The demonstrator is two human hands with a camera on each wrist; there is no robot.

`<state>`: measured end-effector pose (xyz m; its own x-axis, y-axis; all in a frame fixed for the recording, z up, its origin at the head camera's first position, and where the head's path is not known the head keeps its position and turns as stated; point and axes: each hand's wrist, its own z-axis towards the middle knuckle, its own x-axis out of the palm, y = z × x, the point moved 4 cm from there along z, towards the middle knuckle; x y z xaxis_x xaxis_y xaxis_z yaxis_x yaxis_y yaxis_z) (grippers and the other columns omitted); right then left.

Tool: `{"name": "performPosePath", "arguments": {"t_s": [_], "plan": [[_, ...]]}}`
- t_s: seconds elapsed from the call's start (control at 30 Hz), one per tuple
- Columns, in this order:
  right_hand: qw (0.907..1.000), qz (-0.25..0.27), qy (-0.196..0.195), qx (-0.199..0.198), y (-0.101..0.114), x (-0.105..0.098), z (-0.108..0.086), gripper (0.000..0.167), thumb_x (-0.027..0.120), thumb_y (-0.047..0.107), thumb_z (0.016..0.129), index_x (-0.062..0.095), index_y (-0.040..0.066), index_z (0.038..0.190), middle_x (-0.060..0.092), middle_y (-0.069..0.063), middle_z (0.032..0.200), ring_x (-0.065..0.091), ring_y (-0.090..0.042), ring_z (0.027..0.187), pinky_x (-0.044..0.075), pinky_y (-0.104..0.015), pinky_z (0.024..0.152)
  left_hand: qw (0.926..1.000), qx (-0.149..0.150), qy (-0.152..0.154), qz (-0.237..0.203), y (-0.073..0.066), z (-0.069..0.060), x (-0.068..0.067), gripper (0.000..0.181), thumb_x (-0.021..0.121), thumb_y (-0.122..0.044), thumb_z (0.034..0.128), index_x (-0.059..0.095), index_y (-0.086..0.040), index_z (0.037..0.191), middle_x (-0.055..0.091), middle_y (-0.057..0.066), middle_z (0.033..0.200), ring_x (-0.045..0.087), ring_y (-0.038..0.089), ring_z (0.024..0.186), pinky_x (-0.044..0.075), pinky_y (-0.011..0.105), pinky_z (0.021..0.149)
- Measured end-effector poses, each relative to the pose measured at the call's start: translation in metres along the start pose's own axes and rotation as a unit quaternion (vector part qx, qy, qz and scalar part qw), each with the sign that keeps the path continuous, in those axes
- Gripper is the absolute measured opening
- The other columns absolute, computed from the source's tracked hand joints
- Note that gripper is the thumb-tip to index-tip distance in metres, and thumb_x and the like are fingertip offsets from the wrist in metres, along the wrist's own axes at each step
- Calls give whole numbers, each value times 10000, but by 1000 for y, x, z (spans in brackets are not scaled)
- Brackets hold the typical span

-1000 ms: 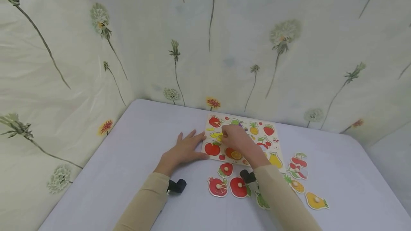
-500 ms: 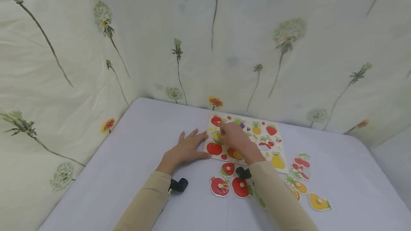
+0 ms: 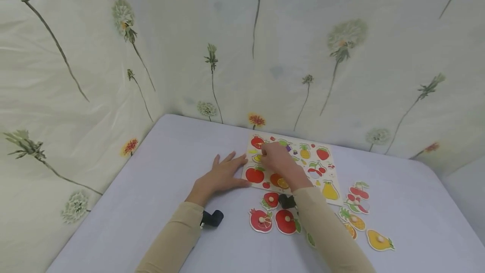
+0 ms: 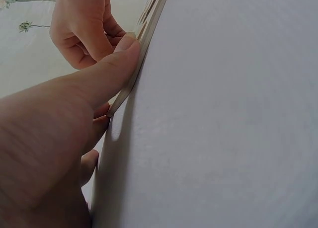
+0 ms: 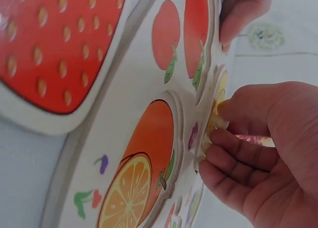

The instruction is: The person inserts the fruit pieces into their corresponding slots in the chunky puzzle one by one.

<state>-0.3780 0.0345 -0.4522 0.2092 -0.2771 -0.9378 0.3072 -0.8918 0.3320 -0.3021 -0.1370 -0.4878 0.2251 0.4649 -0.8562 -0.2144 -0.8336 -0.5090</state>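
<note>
My right hand [image 3: 278,161] is over the left part of a fruit puzzle board [image 3: 296,142]. In the right wrist view its thumb and fingers pinch the pale knob [image 5: 218,121] of a yellow fruit puzzle piece [image 5: 222,84], which sits at the board's surface. Whether the piece lies flush in a recess cannot be told. My left hand [image 3: 221,178] rests at the board's left edge with fingers spread. In the left wrist view its thumb [image 4: 112,71] touches the board's edge. Printed fruits, such as a tomato [image 3: 255,175] and a pear [image 3: 330,191], show on the board.
Loose knobbed pieces lie before the board: a strawberry [image 3: 270,200], a pomegranate [image 3: 260,221] and a round red fruit [image 3: 286,222]. To the right are cherries [image 3: 360,191], a pineapple [image 3: 355,221], an orange [image 3: 350,231] and a pear [image 3: 379,240]. A flowered curtain [image 3: 235,45] hangs behind.
My right hand and forearm have shifted slightly left over the board, uncovering the loose orange piece. The yellow piece stays under the right fingers. My left hand keeps its place. The head view has shifted a little.
</note>
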Motion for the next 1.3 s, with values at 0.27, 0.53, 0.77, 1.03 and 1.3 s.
{"name": "performPosePath", "arguments": {"t_s": [0.27, 0.53, 0.77, 1.03, 1.3], "plan": [[9999, -83, -119, -53, 2, 0, 2, 202, 707, 292, 914, 671, 144, 1046, 667, -12, 932, 587, -172, 767, 491, -264, 679, 10000, 10, -14, -50, -1, 0, 0, 818, 667, -629, 838, 385, -297, 1530, 319, -70, 1632, 99, 216, 1572, -26, 608, 1243], [9998, -144, -109, -27, 2, 1, 5, 186, 702, 272, 915, 683, 128, 1031, 676, -17, 902, 590, -180, 752, 478, -262, 671, 10000, 27, -35, 36, 1, 2, 2, 814, 666, -633, 836, 386, -305, 1527, 324, -77, 1630, 107, 214, 1571, -24, 609, 1242], [9999, -137, -63, 16, 3, 3, 4, 175, 709, 255, 909, 674, 127, 1024, 664, -21, 896, 590, -188, 761, 480, -273, 691, 10000, 18, -30, -50, 0, 0, 2, 808, 679, -618, 835, 398, -299, 1522, 340, -69, 1623, 112, 220, 1570, -23, 613, 1241], [9999, -148, -84, 30, 3, 2, 1, 240, 730, 254, 897, 691, 119, 1091, 691, -37, 1005, 599, -196, 818, 513, -282, 741, 10000, -4, -20, -68, -1, 0, 2, 809, 679, -618, 835, 399, -294, 1521, 343, -69, 1622, 108, 220, 1571, -29, 609, 1242], [9999, -125, -46, 56, 4, 2, 2, 238, 726, 265, 899, 691, 117, 1083, 688, -35, 981, 594, -194, 813, 513, -278, 729, 10000, -35, 0, -59, 0, -1, 1, 816, 674, -623, 836, 386, -301, 1528, 339, -71, 1623, 106, 216, 1571, -28, 606, 1243]]}}
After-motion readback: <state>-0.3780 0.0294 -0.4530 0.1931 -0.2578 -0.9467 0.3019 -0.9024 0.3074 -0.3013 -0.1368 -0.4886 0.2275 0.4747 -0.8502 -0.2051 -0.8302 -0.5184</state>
